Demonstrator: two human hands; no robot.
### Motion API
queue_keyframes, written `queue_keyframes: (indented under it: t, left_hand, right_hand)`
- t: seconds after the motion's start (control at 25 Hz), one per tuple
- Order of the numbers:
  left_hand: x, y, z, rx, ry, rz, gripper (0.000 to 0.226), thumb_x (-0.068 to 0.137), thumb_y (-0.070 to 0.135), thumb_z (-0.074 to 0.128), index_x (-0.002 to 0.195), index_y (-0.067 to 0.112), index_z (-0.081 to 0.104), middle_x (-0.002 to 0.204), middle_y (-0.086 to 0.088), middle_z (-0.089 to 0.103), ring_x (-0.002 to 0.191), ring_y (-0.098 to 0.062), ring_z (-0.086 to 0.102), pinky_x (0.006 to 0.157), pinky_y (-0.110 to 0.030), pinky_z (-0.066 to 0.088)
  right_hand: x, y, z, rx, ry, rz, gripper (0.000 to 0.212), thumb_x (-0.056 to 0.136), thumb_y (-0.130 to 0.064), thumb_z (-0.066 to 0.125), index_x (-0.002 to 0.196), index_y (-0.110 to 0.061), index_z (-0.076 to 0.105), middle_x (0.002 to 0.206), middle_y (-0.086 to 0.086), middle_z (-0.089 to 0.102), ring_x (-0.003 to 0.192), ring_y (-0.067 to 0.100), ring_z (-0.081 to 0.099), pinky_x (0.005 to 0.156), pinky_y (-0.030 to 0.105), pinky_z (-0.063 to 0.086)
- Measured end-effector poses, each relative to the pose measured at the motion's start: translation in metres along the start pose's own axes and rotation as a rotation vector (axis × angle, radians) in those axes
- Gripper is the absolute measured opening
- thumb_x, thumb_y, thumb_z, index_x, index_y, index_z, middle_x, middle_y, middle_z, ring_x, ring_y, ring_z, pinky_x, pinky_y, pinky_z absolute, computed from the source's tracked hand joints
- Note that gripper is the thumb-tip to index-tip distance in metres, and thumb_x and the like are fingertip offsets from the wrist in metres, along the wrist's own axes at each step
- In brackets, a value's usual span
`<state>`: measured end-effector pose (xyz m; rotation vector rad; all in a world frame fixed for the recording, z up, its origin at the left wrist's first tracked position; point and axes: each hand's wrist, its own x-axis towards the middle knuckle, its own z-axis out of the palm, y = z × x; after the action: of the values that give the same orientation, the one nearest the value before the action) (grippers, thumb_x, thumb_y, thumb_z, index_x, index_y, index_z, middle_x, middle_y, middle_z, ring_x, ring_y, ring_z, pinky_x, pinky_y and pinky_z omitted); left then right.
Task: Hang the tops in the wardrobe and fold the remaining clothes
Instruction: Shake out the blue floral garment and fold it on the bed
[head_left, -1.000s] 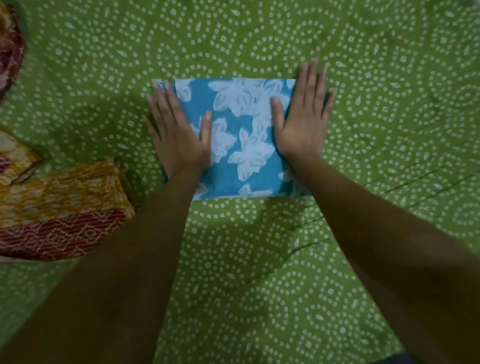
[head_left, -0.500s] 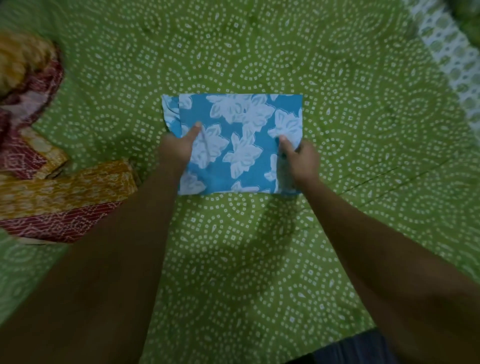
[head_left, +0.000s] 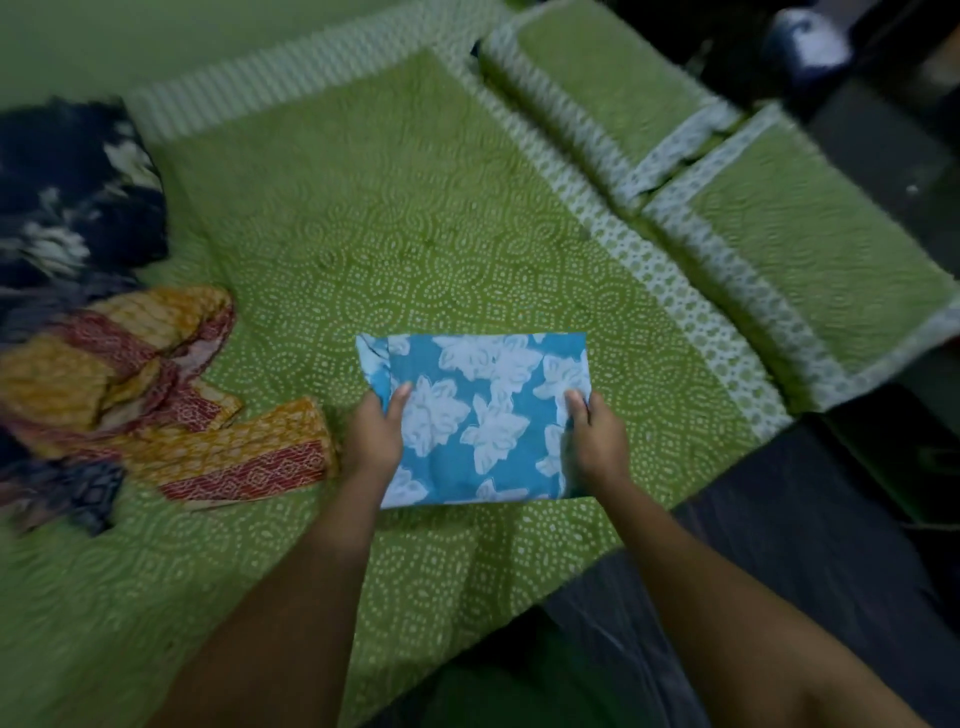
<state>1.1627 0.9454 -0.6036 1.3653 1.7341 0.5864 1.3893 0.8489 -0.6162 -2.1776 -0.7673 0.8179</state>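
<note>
I've got my left hand (head_left: 375, 434) and right hand (head_left: 597, 439) each pinching a side edge of the folded blue floral cloth (head_left: 478, 415) on the green bedsheet (head_left: 415, 249), so I'd lift evenly to keep the folds stacked.

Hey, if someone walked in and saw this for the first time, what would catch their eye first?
The bright blue folded cloth with white flowers at the centre of the green dotted bedspread, gripped at its sides by the left hand and right hand. To the left lies an orange and red patterned garment, with a dark blue and white one behind it. Two matching green pillows sit at the upper right.
</note>
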Motion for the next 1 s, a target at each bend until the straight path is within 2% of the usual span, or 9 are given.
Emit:
queue_keyframes:
  t: [0.12,0.24,0.36,0.44,0.56,0.68,0.8,1.0]
  left_hand:
    - [-0.055,0.043,-0.011,-0.011,-0.066,0.105,0.037,0.094,0.040,0.054,0.092,0.004,0.062,0.083,-0.011,0.064,0.078,-0.024,0.059,0.063,-0.032,0.040]
    - [-0.093,0.090,-0.005,-0.058,-0.105,0.211,0.035,0.094,0.035,0.057,0.098,0.001,0.065,0.094,-0.016,0.069,0.087,-0.025,0.063,0.070,-0.032,0.043]
    - [-0.122,0.146,0.025,-0.030,-0.196,0.297,0.035,0.094,0.035,0.056,0.097,0.001,0.064,0.094,-0.018,0.068,0.086,-0.026,0.062,0.068,-0.030,0.039]
    - [-0.140,0.196,0.059,-0.083,-0.296,0.355,0.030,0.095,0.035,0.055,0.101,0.007,0.064,0.095,-0.011,0.068,0.087,-0.021,0.061,0.070,-0.030,0.043]
    - [-0.166,0.280,0.123,-0.167,-0.430,0.444,0.024,0.095,0.036,0.055,0.102,0.015,0.062,0.094,-0.001,0.066,0.087,-0.019,0.062,0.073,-0.031,0.048]
    - [-0.210,0.369,0.212,-0.205,-0.581,0.531,0.029,0.094,0.036,0.056,0.107,0.011,0.062,0.098,-0.003,0.067,0.089,-0.019,0.063,0.072,-0.028,0.046]
    - [-0.275,0.441,0.299,-0.184,-0.730,0.642,0.025,0.095,0.035,0.056,0.106,0.012,0.061,0.094,0.001,0.064,0.087,-0.018,0.061,0.070,-0.027,0.043]
    - [-0.384,0.499,0.435,-0.111,-0.967,0.763,0.032,0.094,0.035,0.056,0.113,0.010,0.062,0.105,-0.005,0.067,0.096,-0.023,0.062,0.080,-0.033,0.049]
  right_hand:
    - [-0.055,-0.002,-0.062,0.010,0.109,0.034,0.036,0.099,-0.040,0.041,0.101,-0.010,0.060,0.102,0.017,0.065,0.093,0.034,0.060,0.078,0.039,0.046]
    - [-0.092,-0.005,-0.119,0.066,0.205,0.080,0.036,0.099,-0.042,0.040,0.095,-0.011,0.057,0.098,0.017,0.064,0.091,0.033,0.060,0.075,0.038,0.044]
    - [-0.101,0.006,-0.180,0.103,0.299,0.101,0.035,0.100,-0.042,0.039,0.091,-0.012,0.055,0.099,0.017,0.064,0.092,0.034,0.060,0.072,0.037,0.042]
    - [-0.093,0.014,-0.231,0.123,0.394,0.113,0.035,0.099,-0.041,0.040,0.093,-0.011,0.056,0.100,0.018,0.064,0.093,0.035,0.060,0.071,0.037,0.042]
    - [-0.073,0.026,-0.318,0.168,0.546,0.123,0.035,0.098,-0.044,0.039,0.093,-0.014,0.056,0.097,0.014,0.066,0.088,0.033,0.061,0.074,0.039,0.048]
    - [-0.058,0.050,-0.432,0.222,0.731,0.119,0.033,0.097,-0.047,0.038,0.095,-0.021,0.058,0.092,0.005,0.067,0.082,0.025,0.063,0.074,0.041,0.053]
    - [-0.064,0.088,-0.539,0.220,0.884,0.158,0.032,0.098,-0.046,0.038,0.100,-0.023,0.061,0.093,0.002,0.067,0.082,0.023,0.063,0.076,0.040,0.054]
    - [-0.107,0.174,-0.652,0.238,1.098,0.332,0.034,0.097,-0.048,0.037,0.101,-0.023,0.060,0.090,0.002,0.067,0.081,0.023,0.065,0.077,0.040,0.055]
